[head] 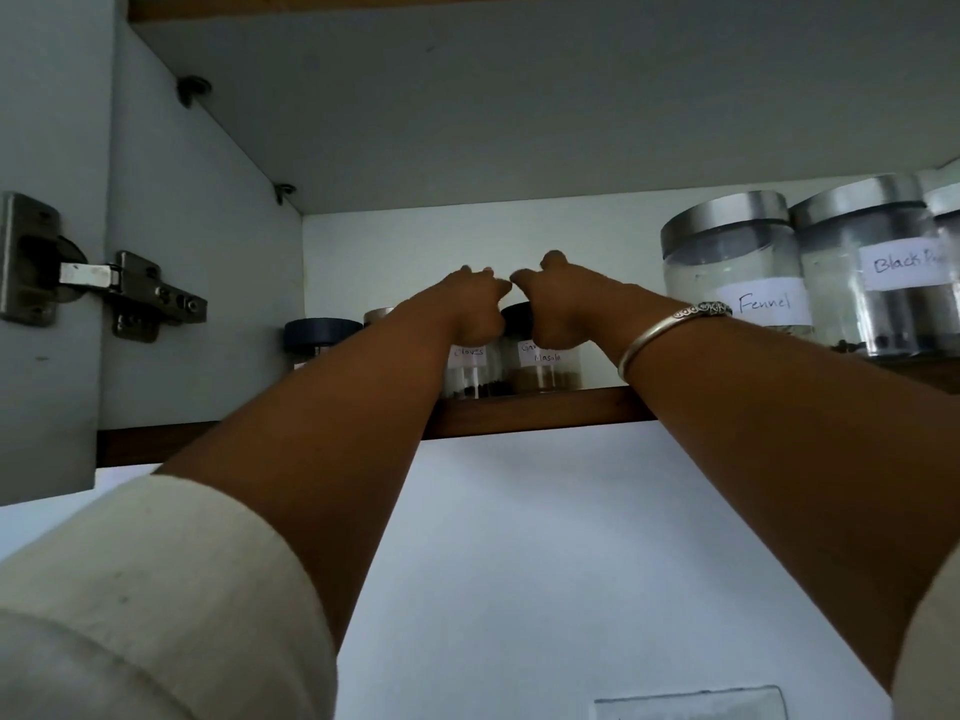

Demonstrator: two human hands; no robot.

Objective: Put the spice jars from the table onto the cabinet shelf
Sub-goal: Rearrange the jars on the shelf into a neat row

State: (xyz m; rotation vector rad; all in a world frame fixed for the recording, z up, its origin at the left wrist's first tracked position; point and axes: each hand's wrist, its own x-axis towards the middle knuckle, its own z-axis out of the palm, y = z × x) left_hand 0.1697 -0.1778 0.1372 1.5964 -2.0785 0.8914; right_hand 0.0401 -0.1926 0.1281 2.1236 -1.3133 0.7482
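Observation:
Two small glass spice jars stand side by side at the front of the cabinet shelf [571, 405]. One is labelled Cloves [470, 374], the other Garam Masala [545, 368] with a black lid. My left hand [467, 309] grips the Cloves jar from above, fingers curled over its top. In the same way, my right hand [558, 304], a silver bangle on its wrist, grips the lid of the Garam Masala jar. The two hands touch at the knuckles. Both lids are mostly hidden under the hands.
A dark-lidded jar [322, 337] and another small jar [379, 315] stand left of my arm. Large steel-lidded jars marked Fennel [737, 262] and Black Pepper [872, 262] fill the shelf's right side. The open door with its hinge [130, 298] is at left.

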